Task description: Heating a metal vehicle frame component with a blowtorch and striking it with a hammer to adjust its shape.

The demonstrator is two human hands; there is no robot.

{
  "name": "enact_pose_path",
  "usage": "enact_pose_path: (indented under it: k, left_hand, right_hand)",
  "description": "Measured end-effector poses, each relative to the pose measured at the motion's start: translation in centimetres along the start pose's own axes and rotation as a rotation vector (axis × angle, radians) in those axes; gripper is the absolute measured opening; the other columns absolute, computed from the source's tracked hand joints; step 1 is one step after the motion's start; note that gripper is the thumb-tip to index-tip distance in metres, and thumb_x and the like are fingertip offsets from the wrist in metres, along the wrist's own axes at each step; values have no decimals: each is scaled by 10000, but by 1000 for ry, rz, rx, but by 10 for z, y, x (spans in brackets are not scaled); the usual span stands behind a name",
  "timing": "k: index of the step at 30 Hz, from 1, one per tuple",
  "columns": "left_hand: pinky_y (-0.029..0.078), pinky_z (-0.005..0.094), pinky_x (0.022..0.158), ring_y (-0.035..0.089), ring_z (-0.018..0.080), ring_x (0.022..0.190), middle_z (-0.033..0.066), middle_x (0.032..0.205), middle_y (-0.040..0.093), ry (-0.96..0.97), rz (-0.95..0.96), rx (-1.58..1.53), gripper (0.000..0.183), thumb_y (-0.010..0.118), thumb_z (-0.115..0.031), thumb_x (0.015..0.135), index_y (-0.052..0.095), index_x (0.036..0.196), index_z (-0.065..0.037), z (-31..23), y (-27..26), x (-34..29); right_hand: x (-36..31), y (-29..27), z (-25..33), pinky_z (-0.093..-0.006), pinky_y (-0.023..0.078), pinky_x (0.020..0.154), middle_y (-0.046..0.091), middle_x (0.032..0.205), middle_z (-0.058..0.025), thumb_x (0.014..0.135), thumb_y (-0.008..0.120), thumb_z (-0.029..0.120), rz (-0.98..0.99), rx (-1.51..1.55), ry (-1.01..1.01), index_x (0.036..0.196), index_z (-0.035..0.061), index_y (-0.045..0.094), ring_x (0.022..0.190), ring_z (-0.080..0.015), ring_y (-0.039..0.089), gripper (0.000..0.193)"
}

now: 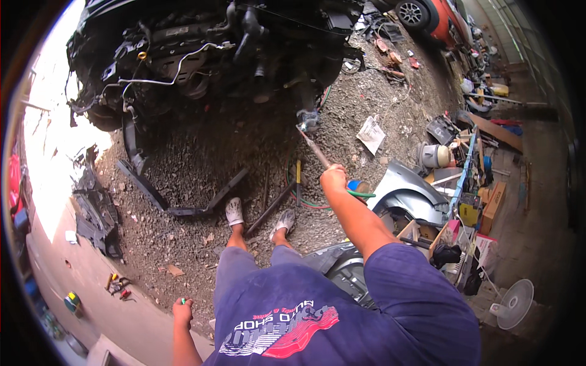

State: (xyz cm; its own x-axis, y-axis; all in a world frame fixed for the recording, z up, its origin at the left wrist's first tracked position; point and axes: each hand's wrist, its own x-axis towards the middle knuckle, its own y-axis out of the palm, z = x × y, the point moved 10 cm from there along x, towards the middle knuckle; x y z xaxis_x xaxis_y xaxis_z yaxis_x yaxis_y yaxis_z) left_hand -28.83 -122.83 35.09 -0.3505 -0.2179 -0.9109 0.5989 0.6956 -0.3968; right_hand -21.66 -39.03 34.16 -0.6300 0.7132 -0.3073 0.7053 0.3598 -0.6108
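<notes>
Loose gravel (201, 152) underfoot worries me: my right hand (334, 179) is clenched around the long tool (312, 148) angled toward the stripped engine (201, 55), my left hand (182, 311) pinches something small, and a slip could wrench it free.

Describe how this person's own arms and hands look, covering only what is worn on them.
Both hands, the left hand and the right hand, are bare, with no gloves. The forearms are uncovered too. A short, loose, dark blue T-shirt sleeve covers the right upper arm. No watch, band or ring can be made out.
</notes>
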Motion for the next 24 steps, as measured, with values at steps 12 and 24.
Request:
enact_pose_path:
  k: [12, 24]
  left_hand:
    - [386, 332, 454, 500, 133, 529, 6, 739, 601, -16, 2, 9, 222, 732, -152, 964, 726, 1165, -58, -4, 20, -23]
    - [423, 336, 457, 541, 149, 547, 18, 761, 634, -14, -2, -2, 233, 746, -158, 958, 739, 1175, -71, 4, 31, -29]
  right_hand:
    - [-2, 8, -5, -496, 609, 518, 632, 1170, -446, 994, 572, 135, 104, 102, -16, 1184, -175, 713, 818, -429, 760, 391]
    - [5, 22, 0, -552, 608, 513, 632, 1151, -441, 1010, 557, 183, 87, 145, 48, 1175, -220, 671, 775, -449, 752, 450]
